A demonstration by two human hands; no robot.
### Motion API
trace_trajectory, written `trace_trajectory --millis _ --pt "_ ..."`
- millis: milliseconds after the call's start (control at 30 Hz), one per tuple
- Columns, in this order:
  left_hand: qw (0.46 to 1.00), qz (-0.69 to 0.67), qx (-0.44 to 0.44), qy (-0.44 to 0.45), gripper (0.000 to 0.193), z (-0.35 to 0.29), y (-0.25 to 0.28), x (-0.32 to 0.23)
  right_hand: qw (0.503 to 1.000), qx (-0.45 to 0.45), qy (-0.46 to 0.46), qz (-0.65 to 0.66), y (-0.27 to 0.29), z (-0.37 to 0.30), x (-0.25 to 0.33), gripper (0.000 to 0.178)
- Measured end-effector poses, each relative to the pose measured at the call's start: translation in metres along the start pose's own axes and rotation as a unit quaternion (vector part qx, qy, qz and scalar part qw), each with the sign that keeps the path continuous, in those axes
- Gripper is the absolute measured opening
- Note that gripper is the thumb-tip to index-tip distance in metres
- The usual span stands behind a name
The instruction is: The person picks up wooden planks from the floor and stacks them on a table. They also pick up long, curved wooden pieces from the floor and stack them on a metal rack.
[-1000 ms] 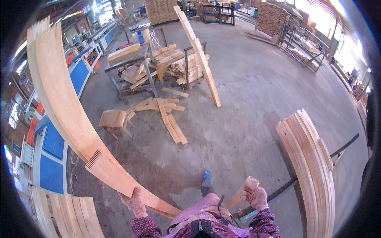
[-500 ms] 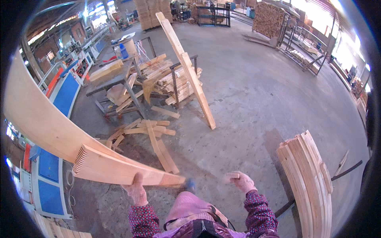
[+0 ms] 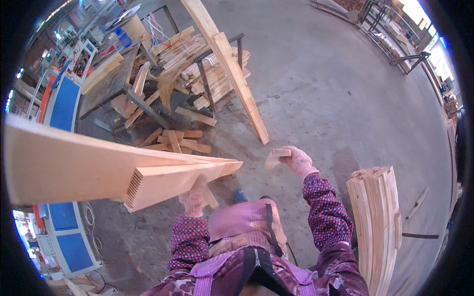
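Observation:
My left hand (image 3: 194,197), in a pale glove, is closed on wooden boards that stretch off to the left. One is a long, wide board (image 3: 64,163). Against it lies a shorter board (image 3: 165,178) with a comb-cut finger-joint end. The boards hide part of that hand's fingers. Ahead and to the right, my right hand (image 3: 300,162), gloved too, grips a short wooden piece (image 3: 276,157) with a toothed end; its lower part is blurred. The short piece is apart from the boards.
A stack of long strips (image 3: 373,222) stands at my right. Ahead, a long timber (image 3: 242,101) leans by a metal rack (image 3: 205,81) with piled wood. Offcuts (image 3: 180,140) lie on the concrete floor (image 3: 316,103). Blue-panelled machinery (image 3: 64,101) lines the left side.
Both hands have moved forward, the right one further. The boards in my left hand have shifted forward and right, their left end swinging lower in view. The view has tilted downward.

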State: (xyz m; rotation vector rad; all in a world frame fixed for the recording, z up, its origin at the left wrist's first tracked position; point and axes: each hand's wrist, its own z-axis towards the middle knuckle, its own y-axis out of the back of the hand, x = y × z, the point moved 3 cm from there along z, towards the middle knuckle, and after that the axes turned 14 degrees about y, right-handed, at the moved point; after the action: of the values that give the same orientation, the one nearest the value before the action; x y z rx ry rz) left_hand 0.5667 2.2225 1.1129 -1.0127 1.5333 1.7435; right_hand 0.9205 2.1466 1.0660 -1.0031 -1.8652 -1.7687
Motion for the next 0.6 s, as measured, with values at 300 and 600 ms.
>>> trace_trajectory --millis 300,600 --pt "0.979 -0.164 -0.020 0.115 0.054 0.048 -0.028 0.003 0.991 0.122 0.060 -0.013 0.002 0.182 -0.056 0.034" --pt "0.938 0.206 -0.208 0.183 0.058 0.043 0.012 0.030 0.975 0.196 0.100 0.009 -0.023 0.321 -0.086 0.039"
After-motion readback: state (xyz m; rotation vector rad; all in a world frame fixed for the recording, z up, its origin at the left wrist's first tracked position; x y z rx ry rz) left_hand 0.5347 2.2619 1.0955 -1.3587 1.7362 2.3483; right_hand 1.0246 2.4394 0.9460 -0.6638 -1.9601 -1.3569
